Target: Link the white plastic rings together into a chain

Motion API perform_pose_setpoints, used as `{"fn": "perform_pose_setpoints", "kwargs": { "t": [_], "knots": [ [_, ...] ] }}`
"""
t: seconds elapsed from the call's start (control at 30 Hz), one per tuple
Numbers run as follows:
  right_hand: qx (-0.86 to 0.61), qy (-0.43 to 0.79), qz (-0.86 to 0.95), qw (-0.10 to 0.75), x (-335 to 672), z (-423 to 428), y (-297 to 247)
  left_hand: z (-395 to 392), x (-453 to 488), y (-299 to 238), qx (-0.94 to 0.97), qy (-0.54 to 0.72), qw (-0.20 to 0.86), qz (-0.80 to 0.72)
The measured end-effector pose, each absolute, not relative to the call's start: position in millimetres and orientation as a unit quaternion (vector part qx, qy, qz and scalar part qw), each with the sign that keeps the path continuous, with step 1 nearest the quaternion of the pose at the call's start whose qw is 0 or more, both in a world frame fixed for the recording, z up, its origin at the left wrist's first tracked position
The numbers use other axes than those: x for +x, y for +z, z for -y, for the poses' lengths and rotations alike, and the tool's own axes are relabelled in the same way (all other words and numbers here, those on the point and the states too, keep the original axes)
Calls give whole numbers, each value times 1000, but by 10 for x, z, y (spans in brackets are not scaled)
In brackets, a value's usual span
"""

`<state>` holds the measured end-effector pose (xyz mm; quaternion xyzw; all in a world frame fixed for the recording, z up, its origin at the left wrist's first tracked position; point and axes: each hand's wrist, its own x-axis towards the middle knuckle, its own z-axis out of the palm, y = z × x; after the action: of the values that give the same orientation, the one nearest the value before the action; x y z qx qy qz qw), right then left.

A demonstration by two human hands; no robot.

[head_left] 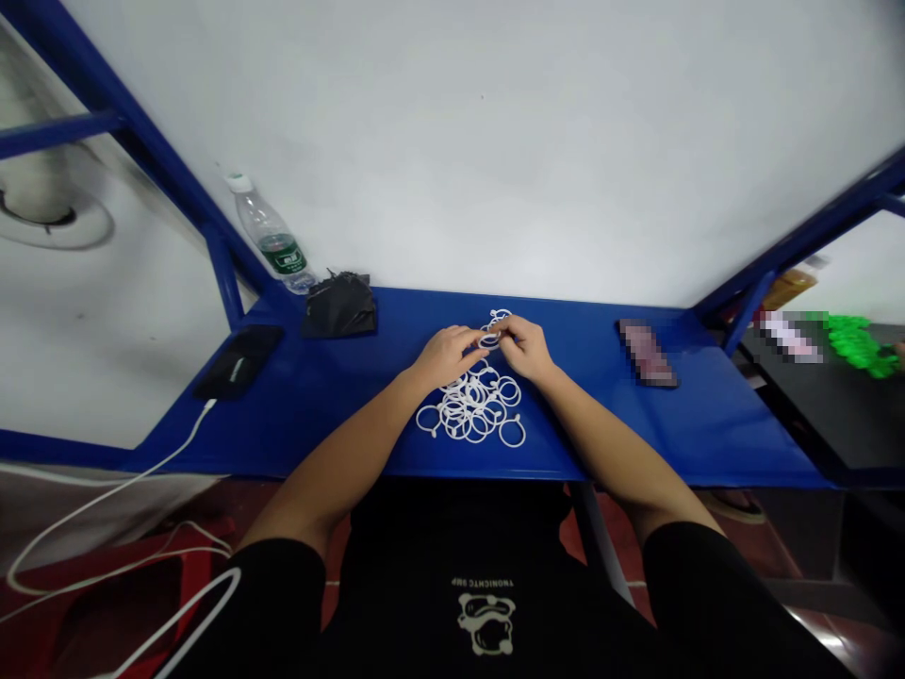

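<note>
A pile of several white plastic rings (475,407) lies on the blue table (339,415) just in front of me. My left hand (447,356) and my right hand (525,346) meet above the far side of the pile. Both are closed in a pinch on a white ring (491,332) held between them. A few more rings (501,315) lie just beyond my fingers.
A water bottle (272,237) stands at the back left beside a crumpled black bag (339,304). A black power bank (238,361) with a white cable (127,490) lies at the left. A phone (647,353) lies at the right. Blue frame bars (152,156) rise on both sides.
</note>
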<state>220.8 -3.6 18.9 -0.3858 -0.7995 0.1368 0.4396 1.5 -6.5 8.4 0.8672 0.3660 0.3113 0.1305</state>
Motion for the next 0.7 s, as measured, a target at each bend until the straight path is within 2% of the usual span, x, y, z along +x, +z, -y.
{"fn": "perform_pose_setpoints", "kwargs": {
  "t": [0.1,0.3,0.43,0.57,0.7],
  "knots": [
    [-445,135,746,477,2300,-49,141,32,-16,77,851,330,105,-396],
    [-489,127,749,428,2497,-301,-20,7,-34,-15,857,260,123,-427],
    [-477,93,751,447,2524,-343,-46,20,-15,-56,856,232,143,-439],
    [-462,115,761,441,2433,-203,52,9,-19,-4,817,292,106,-486],
    [-394,174,825,365,2278,-23,140,-4,-31,83,765,377,104,-513]
  ]
}}
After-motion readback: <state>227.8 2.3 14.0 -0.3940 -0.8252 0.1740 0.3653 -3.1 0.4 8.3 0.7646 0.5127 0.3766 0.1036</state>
